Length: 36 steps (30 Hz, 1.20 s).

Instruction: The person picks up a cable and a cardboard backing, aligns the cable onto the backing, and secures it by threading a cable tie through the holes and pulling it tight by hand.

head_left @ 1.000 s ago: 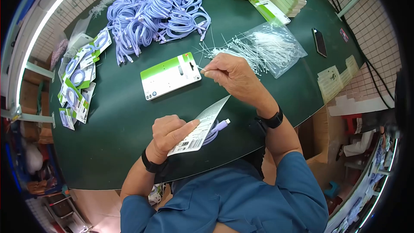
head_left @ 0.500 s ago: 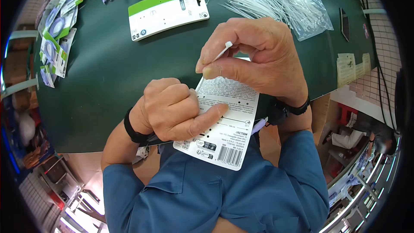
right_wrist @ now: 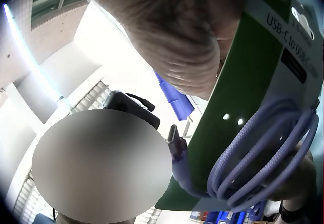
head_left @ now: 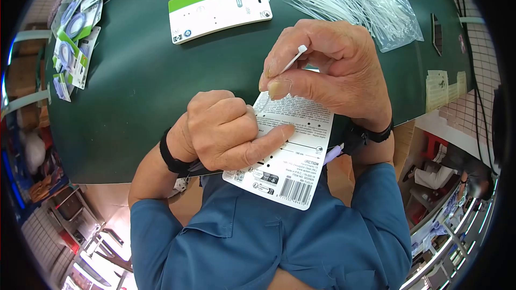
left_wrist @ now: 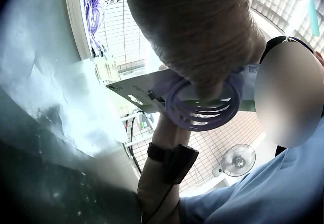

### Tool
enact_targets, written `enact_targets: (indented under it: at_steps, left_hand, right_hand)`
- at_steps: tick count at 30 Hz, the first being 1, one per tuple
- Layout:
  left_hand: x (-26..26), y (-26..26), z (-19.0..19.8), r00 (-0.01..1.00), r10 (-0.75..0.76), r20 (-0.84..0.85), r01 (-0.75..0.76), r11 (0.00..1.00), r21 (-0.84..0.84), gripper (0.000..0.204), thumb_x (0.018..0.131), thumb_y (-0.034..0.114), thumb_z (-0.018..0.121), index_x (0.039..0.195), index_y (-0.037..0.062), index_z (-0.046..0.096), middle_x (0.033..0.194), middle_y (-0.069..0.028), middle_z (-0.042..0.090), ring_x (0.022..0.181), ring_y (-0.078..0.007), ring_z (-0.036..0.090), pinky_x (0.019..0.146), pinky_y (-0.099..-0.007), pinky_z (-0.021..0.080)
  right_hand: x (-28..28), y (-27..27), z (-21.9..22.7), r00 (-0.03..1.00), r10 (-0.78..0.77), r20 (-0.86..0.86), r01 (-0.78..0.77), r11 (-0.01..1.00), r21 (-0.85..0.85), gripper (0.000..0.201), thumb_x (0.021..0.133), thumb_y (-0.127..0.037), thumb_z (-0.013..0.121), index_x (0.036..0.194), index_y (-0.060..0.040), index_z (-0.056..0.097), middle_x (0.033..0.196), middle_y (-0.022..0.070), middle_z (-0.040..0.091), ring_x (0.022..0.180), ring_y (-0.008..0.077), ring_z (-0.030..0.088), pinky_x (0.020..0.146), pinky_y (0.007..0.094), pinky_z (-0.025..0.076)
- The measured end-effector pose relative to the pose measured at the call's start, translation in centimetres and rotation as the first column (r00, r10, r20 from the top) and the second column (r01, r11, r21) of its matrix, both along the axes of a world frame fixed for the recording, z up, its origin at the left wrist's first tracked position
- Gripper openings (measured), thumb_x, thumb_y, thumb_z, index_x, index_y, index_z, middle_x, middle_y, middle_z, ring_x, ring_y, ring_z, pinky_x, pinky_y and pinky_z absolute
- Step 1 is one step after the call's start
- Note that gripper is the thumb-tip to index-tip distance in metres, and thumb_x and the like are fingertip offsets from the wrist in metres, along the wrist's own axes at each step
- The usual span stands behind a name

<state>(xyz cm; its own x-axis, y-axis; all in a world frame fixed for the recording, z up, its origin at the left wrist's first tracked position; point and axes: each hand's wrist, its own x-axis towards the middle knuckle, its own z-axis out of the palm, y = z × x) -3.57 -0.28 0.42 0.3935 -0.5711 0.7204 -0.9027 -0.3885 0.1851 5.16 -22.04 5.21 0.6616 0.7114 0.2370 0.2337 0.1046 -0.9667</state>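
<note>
The left hand (head_left: 228, 131) grips a printed card (head_left: 293, 166), back side up, its thumb lying across the print. Between thumb and forefinger the right hand (head_left: 336, 75) pinches a white cable tie (head_left: 294, 58) over the card's upper part, head end up. Under the card is a coiled purple cable (right_wrist: 253, 158), seen against the green and white front in the right wrist view; fingers of the left hand hold this coil (left_wrist: 202, 102) in the left wrist view. In the head view only a purple connector (head_left: 333, 153) shows beyond the card's edge.
A green and white card (head_left: 220, 11) lies beyond the hands. White cable ties (head_left: 344, 5) spill from a clear bag (head_left: 389, 16). Carded purple cables (head_left: 75, 24) line the left side; a phone (head_left: 436, 35) and paper sheets (head_left: 438, 88) are at the right.
The view has tilted down and closer. The right hand has come from beside the loose card to above the held card with the tie, and the held card has turned its printed back upward.
</note>
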Motion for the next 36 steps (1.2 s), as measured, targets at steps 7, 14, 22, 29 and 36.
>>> enact_targets:
  at_steps: [7, 14, 22, 29, 36]
  left_hand:
    - [0.3, -0.1, 0.0, 0.999, -0.007, 0.042, 0.009, 1.0, -0.028, 0.051, 0.071, 0.02, 0.082, 0.12, 0.0084, 0.075, 0.065, 0.0069, 0.038, 0.054, -0.0079, 0.043, 0.046, -0.0268, 0.031]
    - [0.3, -0.1, -0.2, 0.999, -0.006, 0.036, 0.007, 0.999, -0.04, 0.051, 0.071, 0.02, 0.082, 0.12, 0.0087, 0.074, 0.065, 0.0071, 0.038, 0.054, -0.0079, 0.043, 0.046, -0.0268, 0.03]
    - [0.2, -0.1, -0.1, 1.0, 0.008, 0.013, -0.008, 1.0, -0.03, 0.049, 0.072, 0.019, 0.082, 0.12, 0.0097, 0.074, 0.065, 0.0071, 0.041, 0.054, -0.0076, 0.043, 0.046, -0.0265, 0.03]
    - [0.2, -0.5, -0.4, 0.998, 0.059, 0.017, -0.058, 0.996, -0.069, 0.047, 0.071, 0.019, 0.084, 0.116, 0.0108, 0.076, 0.07, 0.0046, 0.054, 0.056, -0.0088, 0.05, 0.048, -0.0262, 0.035]
    - [0.5, -0.9, -0.2, 0.996, 0.084, -0.018, -0.086, 0.988, -0.126, 0.036, 0.072, 0.018, 0.085, 0.106, 0.0095, 0.078, 0.078, -0.0012, 0.064, 0.062, -0.0142, 0.061, 0.052, -0.0284, 0.045]
  right_hand:
    - [0.0, 0.0, -0.3, 0.992, 0.02, -0.125, -0.012, 0.998, 0.065, 0.014, 0.086, 0.01, 0.078, 0.094, 0.0017, 0.07, 0.089, 0.01, 0.072, 0.083, 0.0188, 0.076, 0.069, 0.0276, 0.06]
    - [0.0, 0.0, 0.0, 0.992, 0.025, -0.121, -0.027, 1.0, -0.011, 0.014, 0.084, 0.012, 0.077, 0.092, 0.0016, 0.07, 0.088, 0.0092, 0.072, 0.084, 0.0176, 0.075, 0.07, 0.0278, 0.06]
    - [0.7, -0.2, -0.3, 0.967, 0.251, 0.039, -0.239, 0.951, -0.196, 0.015, 0.077, 0.006, 0.081, 0.085, -0.0018, 0.072, 0.084, 0.0065, 0.072, 0.076, 0.0175, 0.07, 0.065, 0.0292, 0.054]
    - [0.9, -0.3, -0.6, 0.958, 0.284, 0.026, -0.276, 0.947, -0.162, 0.017, 0.074, 0.006, 0.081, 0.085, -0.0044, 0.073, 0.083, 0.0056, 0.07, 0.074, 0.0178, 0.068, 0.064, 0.0299, 0.052]
    - [1.1, -0.4, -0.3, 0.984, 0.18, -0.01, -0.18, 0.973, -0.146, 0.018, 0.079, 0.006, 0.08, 0.093, -0.0027, 0.072, 0.087, 0.0044, 0.071, 0.075, 0.0128, 0.067, 0.065, 0.0266, 0.053]
